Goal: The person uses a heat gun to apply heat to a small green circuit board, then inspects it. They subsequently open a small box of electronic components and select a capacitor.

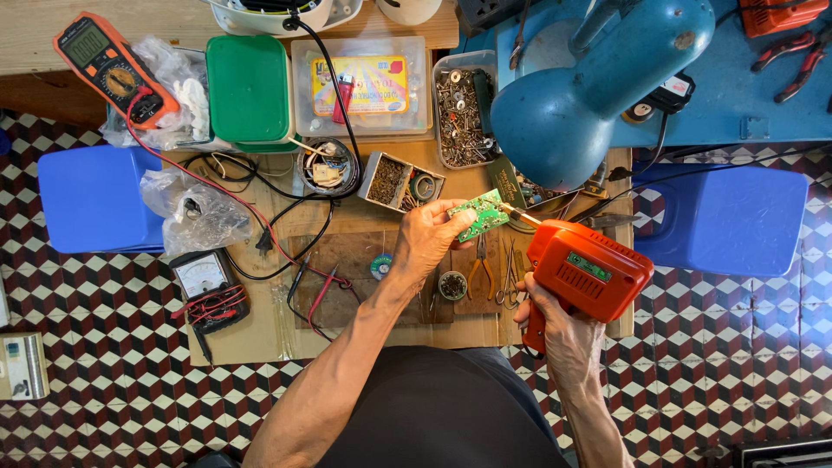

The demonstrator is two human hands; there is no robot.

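The left hand (pixel 426 236) pinches a small green circuit board (pixel 479 215) by its near edge, fingers closed on it, and holds it tilted above the cardboard-covered worktable (pixel 260 334), just below the blue desk lamp (pixel 589 82). The right hand (pixel 555 334) is clenched around the grip of an orange soldering gun (pixel 588 270), whose tip (pixel 513 212) touches or nearly touches the board's right edge.

The board looks thin, light and stiff, and probably brittle at its soldered parts (an edge grip, as here, seems the safest hold, away from the heated spot). The gun looks bulky and front-heavy, so a full fist around the handle suits it.

On the table beneath the hands lie orange-handled pliers (pixel 481 273), a small round tin (pixel 451 284) and a little spool (pixel 381 264). Further back stand an open box of screws (pixel 464 108), a small tray of mixed hardware (pixel 390 180) and a round container of wire bits (pixel 328 169). To the left sit an orange digital multimeter (pixel 108 69), an analogue meter (pixel 204 277) with red and black leads (pixel 260 234) that trail across the table, a green lidded box (pixel 249 87) and crumpled plastic bags (pixel 195 212). Two blue stools (pixel 91 199) flank the table.

The lamp head hangs close above the board and crowds the space there; the loose leads lie near the left forearm.
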